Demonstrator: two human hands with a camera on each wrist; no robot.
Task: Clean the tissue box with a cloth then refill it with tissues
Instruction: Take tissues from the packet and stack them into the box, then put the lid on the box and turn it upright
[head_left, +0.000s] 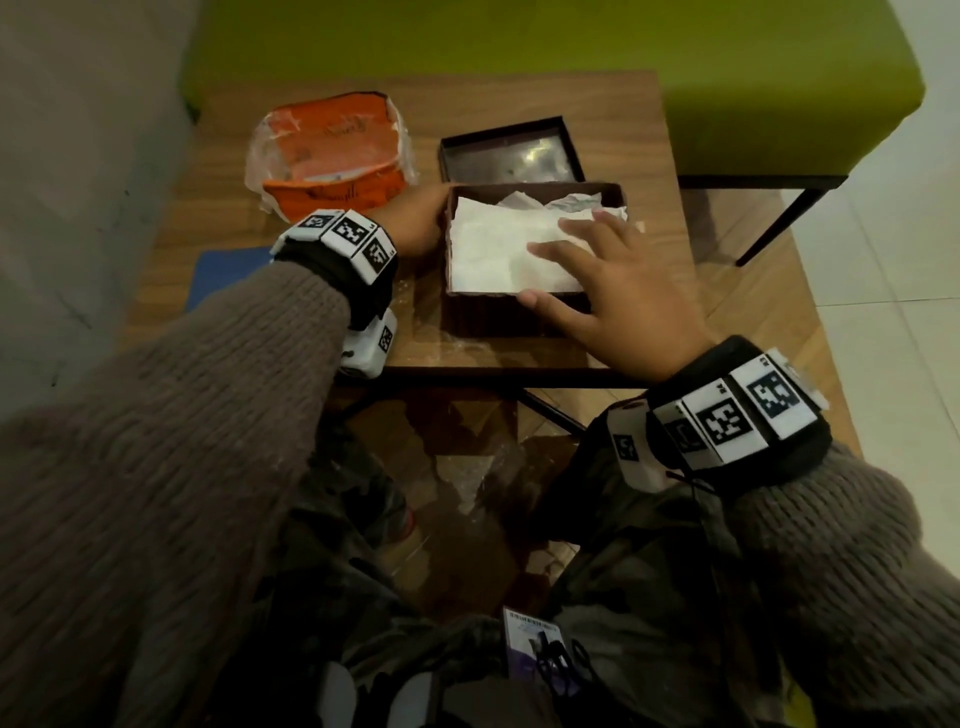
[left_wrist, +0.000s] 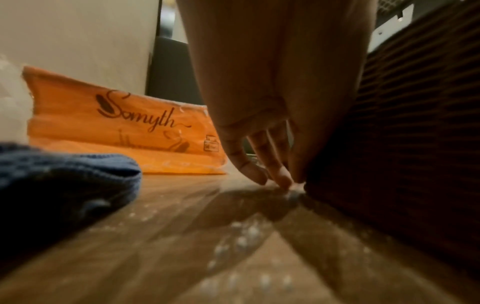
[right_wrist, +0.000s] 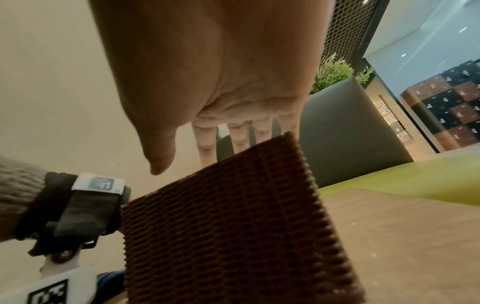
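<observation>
With the left hand (head_left: 418, 223) flat against the side of the woven tissue box (head_left: 506, 312) on the wooden table (head_left: 597, 119), the right hand (head_left: 608, 280), fingers straight, should press the white tissues (head_left: 498, 249) down evenly until they sit below the rim.

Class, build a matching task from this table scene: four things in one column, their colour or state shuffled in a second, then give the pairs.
1. cloth
2. tissue pack
3. tissue box
4. lid

A. orange, in clear wrap
B. brown, holding white tissues
C. blue, lying flat near the left wrist
D. off the box, upturned behind it

Pairs: 1-C, 2-A, 3-B, 4-D
</observation>
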